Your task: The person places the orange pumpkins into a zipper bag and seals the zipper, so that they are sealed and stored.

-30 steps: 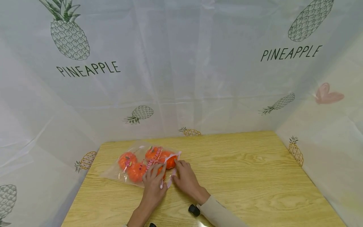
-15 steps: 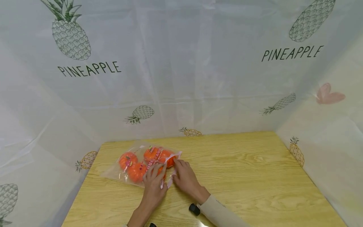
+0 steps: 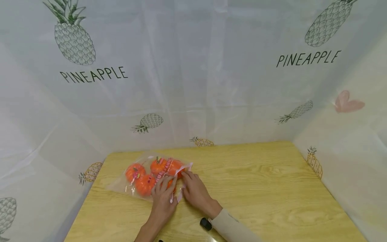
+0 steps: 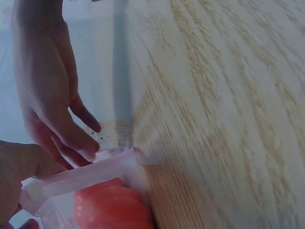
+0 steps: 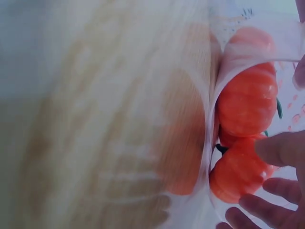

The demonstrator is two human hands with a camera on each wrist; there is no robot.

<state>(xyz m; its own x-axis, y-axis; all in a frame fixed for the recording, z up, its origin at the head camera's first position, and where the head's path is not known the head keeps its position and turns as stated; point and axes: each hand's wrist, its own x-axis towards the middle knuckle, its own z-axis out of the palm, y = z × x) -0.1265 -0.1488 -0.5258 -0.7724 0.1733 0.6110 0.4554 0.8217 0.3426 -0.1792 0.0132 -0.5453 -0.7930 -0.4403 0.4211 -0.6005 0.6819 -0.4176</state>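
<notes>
A clear plastic bag [image 3: 119,183] with a pink rim and pink lettering lies at the left of the table, several small orange toy pumpkins [image 3: 145,185] inside. My left hand [image 3: 163,198] pinches the near side of its mouth; in the left wrist view the thumb and finger grip the pink rim [image 4: 90,176]. My right hand [image 3: 196,193] is at the mouth from the right, its fingertips at or just inside the opening. Seen from the right wrist, that hand's fingers [image 5: 267,207] are spread beside a pumpkin [image 5: 238,171]; I cannot tell whether they touch it.
The wooden table [image 3: 257,181] extends to the right of the bag. White cloth [image 3: 193,67] printed with pineapples hangs behind it and along both sides. A small black wrist device [image 3: 206,224] sits by the right sleeve.
My right hand has shifted a little to the left at the bag's mouth. The pumpkins nearest the opening have slid slightly left, deeper into the bag. My left hand keeps its hold.
</notes>
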